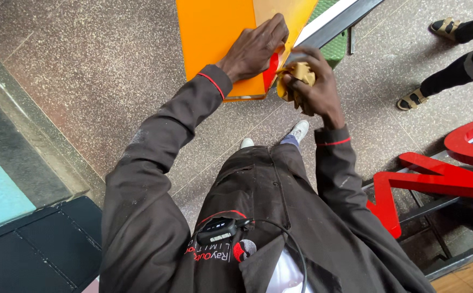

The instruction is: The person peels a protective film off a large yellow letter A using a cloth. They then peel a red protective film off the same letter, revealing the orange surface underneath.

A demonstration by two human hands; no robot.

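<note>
Orange panel [214,38] lies flat above the speckled floor [95,70], a red piece [271,69] at its near edge. Left hand [255,46] presses on it, fingers spread flat. Right hand [312,87] is closed around a crumpled tan wad [300,73] just beside the panel's edge. Red sign letters [437,179] lie well apart.

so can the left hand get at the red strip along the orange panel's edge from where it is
Probably yes: the left hand lies flat on the orange panel, right beside the red strip, with nothing between them.
</note>
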